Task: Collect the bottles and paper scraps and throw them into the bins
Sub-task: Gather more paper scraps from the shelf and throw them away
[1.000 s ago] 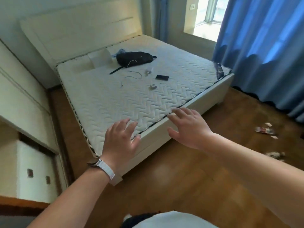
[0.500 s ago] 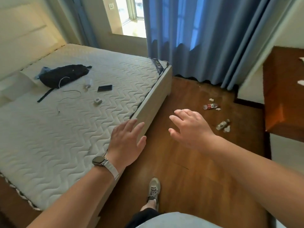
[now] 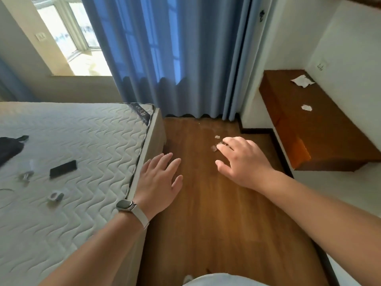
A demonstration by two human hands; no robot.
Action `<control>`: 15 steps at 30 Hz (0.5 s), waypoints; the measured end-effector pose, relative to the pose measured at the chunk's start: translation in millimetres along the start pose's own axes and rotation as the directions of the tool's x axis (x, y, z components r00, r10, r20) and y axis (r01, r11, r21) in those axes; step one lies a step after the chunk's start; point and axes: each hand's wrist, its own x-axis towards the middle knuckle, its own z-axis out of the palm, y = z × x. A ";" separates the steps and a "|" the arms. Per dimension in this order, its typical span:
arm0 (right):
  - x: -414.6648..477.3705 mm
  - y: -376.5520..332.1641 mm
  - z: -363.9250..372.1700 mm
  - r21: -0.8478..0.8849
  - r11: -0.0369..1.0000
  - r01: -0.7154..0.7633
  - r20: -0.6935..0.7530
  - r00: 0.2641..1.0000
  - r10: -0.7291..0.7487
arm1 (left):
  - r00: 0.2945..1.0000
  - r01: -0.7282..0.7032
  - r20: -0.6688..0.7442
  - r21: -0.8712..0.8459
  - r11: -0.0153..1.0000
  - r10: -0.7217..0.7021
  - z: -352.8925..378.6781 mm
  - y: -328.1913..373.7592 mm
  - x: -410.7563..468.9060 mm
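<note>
Both my hands are held out in front of me, fingers spread, holding nothing. My left hand [image 3: 159, 182], with a watch on the wrist, hovers by the mattress corner. My right hand [image 3: 243, 159] is over the wooden floor and covers most of the litter there; a small paper scrap [image 3: 217, 137] and the end of a bottle [image 3: 214, 148] peek out beside its fingers. Two white paper scraps lie on the brown cabinet at the right, a larger scrap [image 3: 302, 81] and a smaller scrap [image 3: 306, 107]. No bin is in view.
The bed [image 3: 82, 141] fills the left, with a black bag [image 3: 9, 147], a dark phone [image 3: 63, 168] and small items on the mattress. Blue curtains [image 3: 169, 58] hang ahead. The brown cabinet [image 3: 309, 133] stands against the right wall. Wooden floor [image 3: 216, 223] runs between bed and cabinet.
The view has swung right, from the bed toward the curtains and cabinet. The floor litter now lies under my right hand's outline. Both hands stay spread and hold nothing.
</note>
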 end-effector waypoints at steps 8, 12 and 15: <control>14.9 56.3 7.1 -0.002 0.971 -0.239 0.008 0.971 0.239 | 0.967 -0.252 0.015 -0.065 0.966 0.253 24.8 16.2 117.3; 20.6 102.4 15.7 -0.002 0.944 -0.329 -0.013 0.944 0.329 | 0.927 -0.371 0.018 -0.085 0.925 0.374 44.6 50.1 172.1; 31.3 140.0 32.4 -0.002 0.936 -0.351 -0.026 0.936 0.351 | 0.915 -0.401 0.015 -0.099 0.911 0.404 62.2 74.5 212.7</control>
